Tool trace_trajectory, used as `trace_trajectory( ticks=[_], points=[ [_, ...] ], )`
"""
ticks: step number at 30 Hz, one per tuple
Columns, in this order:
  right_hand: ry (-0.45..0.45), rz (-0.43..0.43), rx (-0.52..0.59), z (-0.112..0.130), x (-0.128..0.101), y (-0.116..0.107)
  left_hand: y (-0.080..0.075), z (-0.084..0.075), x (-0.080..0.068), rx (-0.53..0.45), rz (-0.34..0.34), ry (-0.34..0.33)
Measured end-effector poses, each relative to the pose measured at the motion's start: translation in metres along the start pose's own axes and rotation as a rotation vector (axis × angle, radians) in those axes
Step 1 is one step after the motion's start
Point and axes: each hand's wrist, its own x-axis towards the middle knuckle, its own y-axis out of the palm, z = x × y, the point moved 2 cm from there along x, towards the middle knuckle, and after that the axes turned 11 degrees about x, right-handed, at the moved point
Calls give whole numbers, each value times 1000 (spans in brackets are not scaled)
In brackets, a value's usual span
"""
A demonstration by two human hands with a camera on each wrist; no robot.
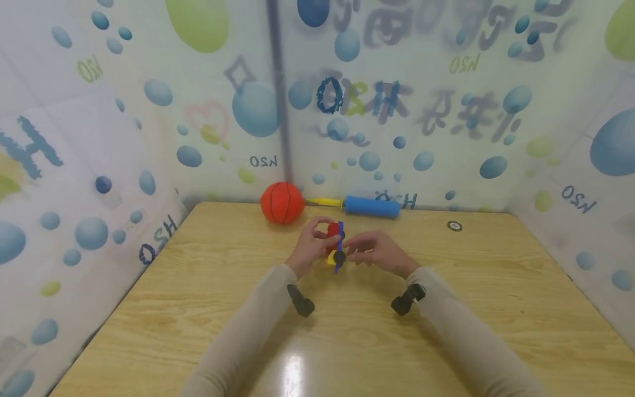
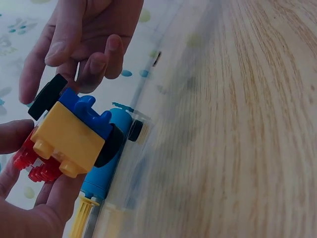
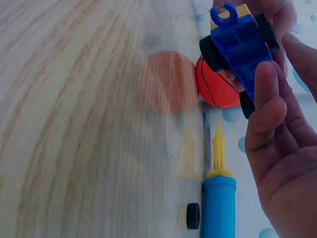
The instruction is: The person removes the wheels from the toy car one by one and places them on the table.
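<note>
A pale yellow wood-grain worktop [image 1: 173,286] fills the lower part of the scene, with a glare spot near its front edge. White walls [image 1: 218,176] enclose it on three sides, printed with blue and green ovals and mirror-reversed "H2O" lettering; grey scrawls and a pink heart outline show on the back one.

The landmark is a round red ball with black basketball lines [image 1: 282,203], at the back of the worktop. Just right of the ball lies a blue cylinder with a tapering yellow end [image 1: 372,207], the yellow tip aimed at the ball. Well to the ball's right lies a small black disc with a pale centre [image 1: 454,226].

In front and to the right of the ball, a small plastic toy vehicle [image 1: 334,246] is held tipped on its side. It has a flat blue base [image 3: 242,47] with a hook [image 3: 234,17] at one end, black wheels [image 1: 339,257], a yellow studded block [image 2: 72,139] and a red part.

Of the two hands, the left hand [image 1: 310,248] pinches the vehicle by its red part. The right hand [image 1: 379,251] has loosely bent fingers beside the base and wheels; whether they touch, I cannot tell.
</note>
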Motion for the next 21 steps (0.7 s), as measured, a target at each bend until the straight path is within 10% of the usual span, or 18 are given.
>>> trace_trajectory(
  ticks=[21],
  points=[
    [10, 29, -3, -5, 6, 9, 5, 2, 3, -4, -1, -22]
  ],
)
